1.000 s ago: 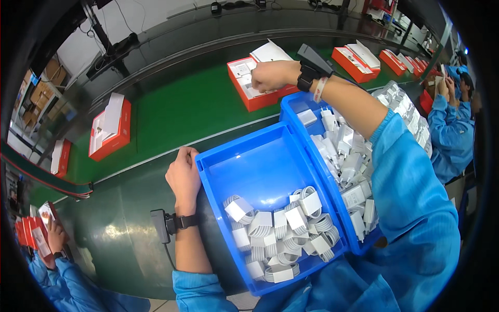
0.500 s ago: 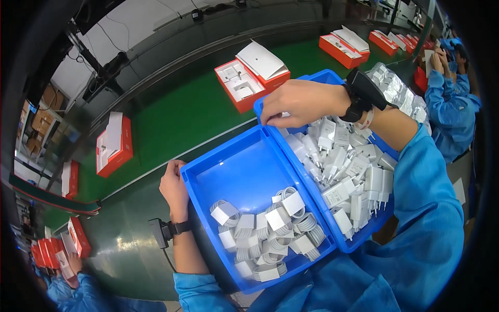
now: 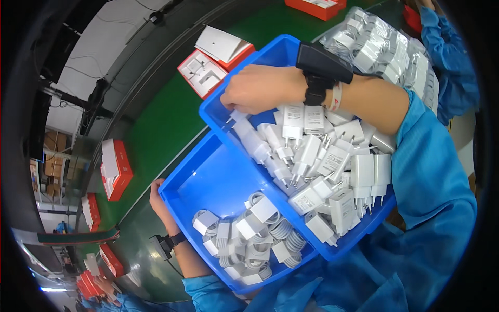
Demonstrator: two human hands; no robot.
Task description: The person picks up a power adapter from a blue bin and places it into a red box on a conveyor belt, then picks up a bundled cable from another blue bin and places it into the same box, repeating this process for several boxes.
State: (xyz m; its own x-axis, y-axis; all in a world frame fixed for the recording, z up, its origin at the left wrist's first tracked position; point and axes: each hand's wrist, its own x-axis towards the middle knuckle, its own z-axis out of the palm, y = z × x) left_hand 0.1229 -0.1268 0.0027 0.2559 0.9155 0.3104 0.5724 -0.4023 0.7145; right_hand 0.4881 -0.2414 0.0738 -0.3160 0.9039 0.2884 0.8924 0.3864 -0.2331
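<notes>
Curled fingers bend down from my right hand [image 3: 262, 89] at the far left end of a blue rectangular plastic bin [image 3: 278, 52] heaped with white two-pin plastic chargers [image 3: 332, 161]. Their tips are hidden, so I cannot tell whether they grasp a charger; one lies just beneath them. Across that bin, my forearm and a black strapped-on device [image 3: 325, 62] cover part of the heap. Beside the outer wall of a second blue bin [image 3: 195, 182], holding coiled white cables in paper bands [image 3: 254, 234], my left hand [image 3: 161, 203] is partly hidden, its grip unclear. Beyond sits an open red-orange cardboard box with a white insert [image 3: 200, 73] on the green conveyor belt [image 3: 150, 130]; a clear plastic bag of white pieces [image 3: 384, 52] lies past my forearm.
</notes>
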